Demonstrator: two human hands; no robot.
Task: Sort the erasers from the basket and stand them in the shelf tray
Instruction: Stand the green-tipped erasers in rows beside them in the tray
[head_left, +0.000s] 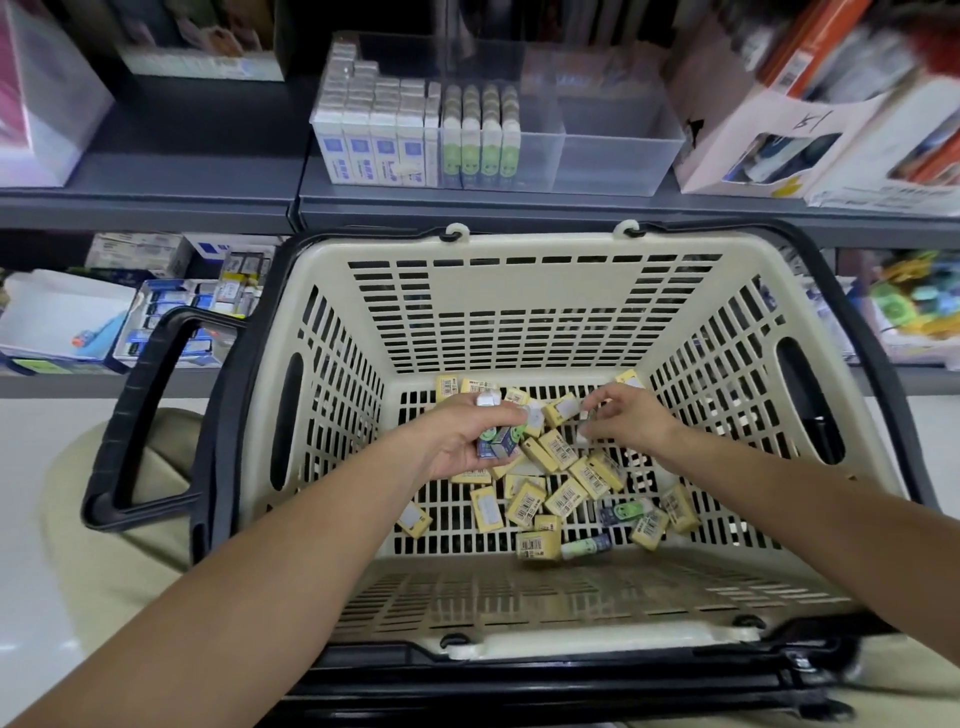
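The left hand (462, 447) first: its grip is clamped on a small bunch of green-faced erasers (500, 442), fingers curled round them, with a white piece (488, 399) poking out at the fingertips. It hovers low inside the basket (519, 244), over the left of the basket floor. Just beside it is the right hand (631, 423), fingers hooked down into the heap of yellow erasers (563, 493) in the middle of the basket floor. Something pale shows at its fingertips, but whether that grip has closed on anything I can't tell. Two loose green ones (626, 512) lie among the yellows toward the basket's near right. Beyond the basket's far rim, up on the shelf, the clear tray (618, 156) holds standing rows of white-and-blue erasers (374, 145) and green rows (480, 150), with bare compartments at its right end.

Now the worry: that left bunch looks full. Push another in and one may squeeze out, or the white piece on top may tumble back as the hand lifts over the rim. A yellow could ride along unseen and land in the wrong row. And slotting a handful beside those upright rows, one nudge could topple them like dominoes.
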